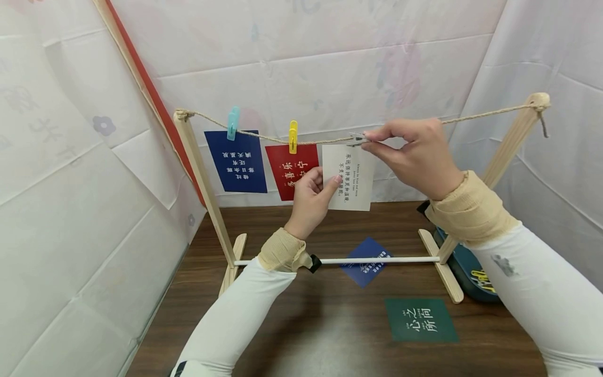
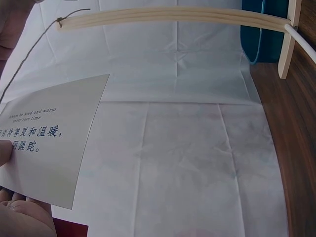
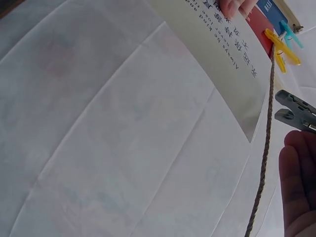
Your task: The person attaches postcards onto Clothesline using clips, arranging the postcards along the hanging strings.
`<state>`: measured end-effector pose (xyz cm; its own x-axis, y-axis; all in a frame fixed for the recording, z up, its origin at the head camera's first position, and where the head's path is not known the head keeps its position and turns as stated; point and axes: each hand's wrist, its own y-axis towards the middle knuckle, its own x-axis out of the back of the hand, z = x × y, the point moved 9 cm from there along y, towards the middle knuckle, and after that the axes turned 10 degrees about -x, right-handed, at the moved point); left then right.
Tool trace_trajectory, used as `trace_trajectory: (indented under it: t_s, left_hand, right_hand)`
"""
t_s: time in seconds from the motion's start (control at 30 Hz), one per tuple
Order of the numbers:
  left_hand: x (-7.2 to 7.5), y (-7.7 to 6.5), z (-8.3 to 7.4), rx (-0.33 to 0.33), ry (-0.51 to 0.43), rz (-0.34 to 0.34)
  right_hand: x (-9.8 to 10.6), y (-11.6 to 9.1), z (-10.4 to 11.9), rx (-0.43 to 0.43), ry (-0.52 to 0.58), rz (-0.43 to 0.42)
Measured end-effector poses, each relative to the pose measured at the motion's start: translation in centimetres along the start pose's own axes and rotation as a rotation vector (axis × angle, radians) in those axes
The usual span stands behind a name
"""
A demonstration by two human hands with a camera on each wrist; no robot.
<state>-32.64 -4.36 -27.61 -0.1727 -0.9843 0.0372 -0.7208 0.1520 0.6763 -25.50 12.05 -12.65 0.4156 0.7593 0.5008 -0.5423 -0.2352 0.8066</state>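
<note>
At the twine line (image 1: 330,140) strung between two wooden posts hangs a white card (image 1: 348,178) printed with dark lettering, its top edge at the cord beside a red card (image 1: 289,173) and a blue card (image 1: 237,162). The left hand (image 1: 313,196) pinches its lower left edge, while the right hand (image 1: 414,157) pinches a grey clip (image 1: 357,139) at the cord. Only the right wrist view shows the clip's jaws parted, just beside the twine; the head view alone shows a green card (image 1: 421,320) on the table (image 1: 301,335).

Fingers (image 2: 6,150) pinch a white card (image 2: 52,138) printed with blue text, below the wooden post (image 2: 173,16) and twine (image 2: 29,54).
</note>
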Motion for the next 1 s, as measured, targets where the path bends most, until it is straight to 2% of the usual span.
trace_trajectory:
  t_s: [0.3, 0.8, 1.0]
  left_hand:
    - [0.0, -0.1, 0.0, 0.006, 0.021, 0.010]
    - [0.0, -0.1, 0.0, 0.003, 0.022, 0.005]
    - [0.1, -0.1, 0.0, 0.008, 0.036, -0.003]
  right_hand:
    - [-0.6, 1.4, 0.0, -0.011, -0.025, 0.024]
    - [-2.4, 3.6, -1.5, -0.237, -0.005, 0.156]
    - [-2.8, 3.8, -2.1, -0.279, -0.009, 0.190]
